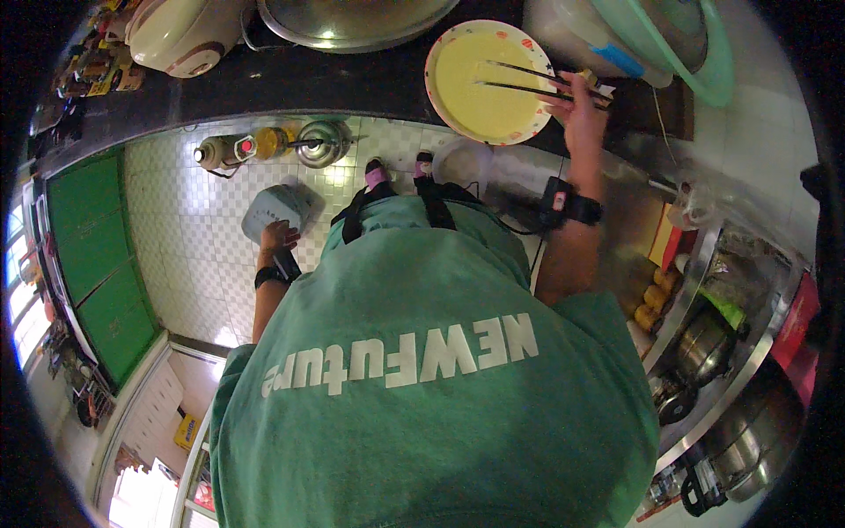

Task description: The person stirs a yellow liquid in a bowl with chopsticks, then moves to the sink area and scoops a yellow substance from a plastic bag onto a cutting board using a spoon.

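My right hand [577,102] is at the right side of a round dish [431,82] with a patterned pale rim, gripping a pair of dark chopsticks [521,71]. Their tips reach into a smooth yellow liquid [469,109] that spreads across the dish; it looks like beaten egg. The two sticks are spread apart. The dish is at the front of a dark countertop [370,86]. My left hand [280,235] hangs low at my side with nothing visible in it, its fingers slightly apart. Below it, in line of sight, a grey-blue bin [267,208] stands on the floor.
A large metal pan [356,46] and a cream-coloured appliance [175,39] occupy the counter's back left. A green-rimmed container [716,66] is beside my right hand. Bottles, including a thermos-like one [212,153], and a metal kettle [321,144] stand on the tiled floor. Pots [706,346] fill a rack at right.
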A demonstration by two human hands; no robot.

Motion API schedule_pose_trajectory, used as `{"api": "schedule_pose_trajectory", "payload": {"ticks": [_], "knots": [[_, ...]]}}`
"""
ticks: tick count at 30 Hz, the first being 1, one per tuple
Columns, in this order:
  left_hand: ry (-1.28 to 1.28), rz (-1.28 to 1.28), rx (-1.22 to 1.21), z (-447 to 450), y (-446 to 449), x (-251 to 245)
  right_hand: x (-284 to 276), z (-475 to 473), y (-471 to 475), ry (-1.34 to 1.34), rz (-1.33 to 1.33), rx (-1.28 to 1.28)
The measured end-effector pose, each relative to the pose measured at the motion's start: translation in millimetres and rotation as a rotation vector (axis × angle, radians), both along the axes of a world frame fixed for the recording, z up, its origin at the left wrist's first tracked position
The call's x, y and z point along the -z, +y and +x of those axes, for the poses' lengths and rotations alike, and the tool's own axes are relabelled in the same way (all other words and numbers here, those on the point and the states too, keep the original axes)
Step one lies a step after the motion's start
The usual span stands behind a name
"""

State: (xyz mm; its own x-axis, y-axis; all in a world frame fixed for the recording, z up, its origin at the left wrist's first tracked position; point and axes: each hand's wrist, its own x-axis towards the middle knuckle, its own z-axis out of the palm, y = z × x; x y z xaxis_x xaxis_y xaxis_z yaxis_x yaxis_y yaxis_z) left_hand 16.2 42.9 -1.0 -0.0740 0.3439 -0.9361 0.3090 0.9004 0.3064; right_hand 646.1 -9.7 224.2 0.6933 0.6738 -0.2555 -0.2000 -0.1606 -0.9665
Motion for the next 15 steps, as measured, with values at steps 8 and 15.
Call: {"api": "schedule_pose_trajectory", "payload": {"ticks": [8,15], "knots": [[-0.04,0.034,-0.022,1,4,-2,2,1,-3,0.011,0.044,0.096],[-0.012,0.032,0.052,4,3,-2,11,11,-21,-0.024,0.027,-0.052]]}}
